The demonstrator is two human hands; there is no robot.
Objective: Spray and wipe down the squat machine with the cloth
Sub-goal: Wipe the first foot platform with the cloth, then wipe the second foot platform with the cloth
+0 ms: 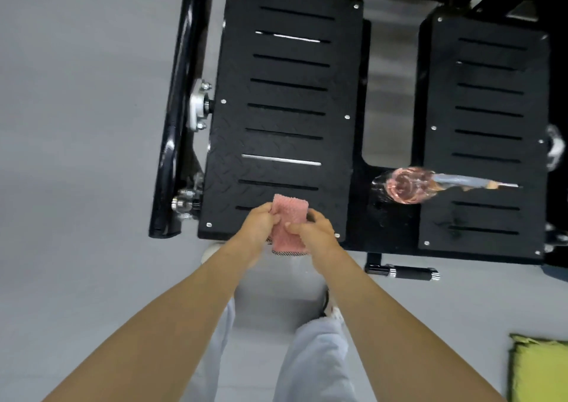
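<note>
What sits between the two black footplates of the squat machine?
In the head view, the spray bottle rests on the crossbar joining left footplate and right footplate, its nozzle end over the right one; above it, grey floor shows through the gap.

footplates [285,109]: 2, black, slotted. cloth [290,223]: 1, pink. bottle [399,185]: 1. hands: 2, left hand [261,220], right hand [310,229]. legs [313,355]: 2. green pad [538,368]: 1. peg [408,272]: 1.

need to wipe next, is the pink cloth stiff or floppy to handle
Probably floppy: the pink cloth is folded between the left hand and right hand. Likely light: a mere pinch holds it up. Its bumpy weave should grip, not slip.
</note>
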